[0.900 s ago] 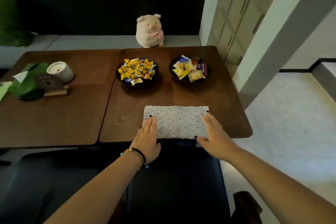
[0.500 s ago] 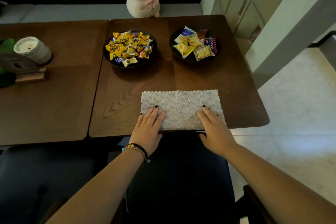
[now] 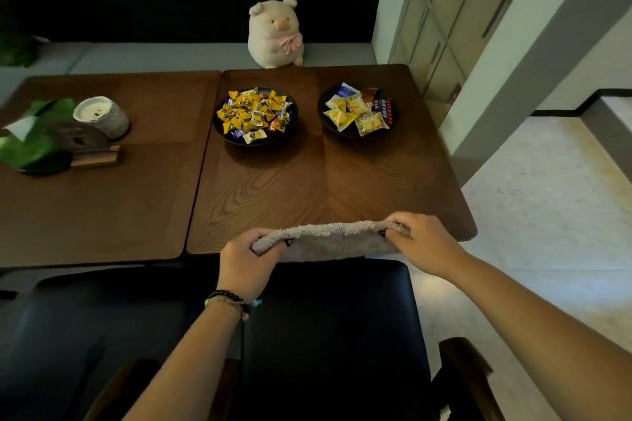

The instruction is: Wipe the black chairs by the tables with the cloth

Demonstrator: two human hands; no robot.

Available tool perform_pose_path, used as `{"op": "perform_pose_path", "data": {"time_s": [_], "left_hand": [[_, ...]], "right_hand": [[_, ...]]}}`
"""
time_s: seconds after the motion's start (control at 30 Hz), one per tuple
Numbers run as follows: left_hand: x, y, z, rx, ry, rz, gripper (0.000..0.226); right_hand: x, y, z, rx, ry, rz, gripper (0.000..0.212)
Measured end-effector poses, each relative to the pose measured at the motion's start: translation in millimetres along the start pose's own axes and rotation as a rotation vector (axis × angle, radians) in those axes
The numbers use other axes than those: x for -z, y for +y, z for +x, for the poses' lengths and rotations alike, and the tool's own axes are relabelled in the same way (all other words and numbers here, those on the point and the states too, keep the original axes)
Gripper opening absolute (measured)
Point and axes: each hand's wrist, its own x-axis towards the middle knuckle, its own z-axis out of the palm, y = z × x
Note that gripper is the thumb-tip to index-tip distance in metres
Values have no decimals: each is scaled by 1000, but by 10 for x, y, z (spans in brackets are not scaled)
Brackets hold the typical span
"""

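Cloth: grey, stretched between both hands at the near edge of the right-hand table, above the black chair. Left hand has its fingers curled round the cloth's left end. Right hand pinches the right end, fingers folded over it. A second black chair sits to the left.

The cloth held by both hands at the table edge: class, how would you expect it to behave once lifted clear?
The cloth is probably floppy: it bows between the left hand and right hand gripping its ends. Its fuzzy pile suggests it is not slippery. It looks light, since fingers alone hold it up.
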Motion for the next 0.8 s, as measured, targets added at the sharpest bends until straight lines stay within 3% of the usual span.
{"op": "perform_pose_path", "data": {"time_s": [0.33,0.43,0.53,0.6,0.67,0.77,0.8], "left_hand": [[451,920,-1189,124,161,-492,5],[468,1138,-1477,136,293,-494,4],[418,1295,-1684,229,444,-433,34],[314,1376,-1855,305,336,-380,46],[192,1415,-2035,422,90,-424,47],[144,1430,-2276,731,-441,-926,75],[153,1395,-2331,740,-592,-1076,83]], "right_hand": [[876,-692,-1211,28,172,321,5],[980,-830,-1531,43,201,363,4],[1021,-1046,-1834,123,232,361,7],[1018,-1224,-2019,207,246,292,9],[995,-1416,-2195,266,224,202,5],[868,-1667,-2473,342,167,28,3],[792,-1731,-2571,377,136,-33,4]]}}
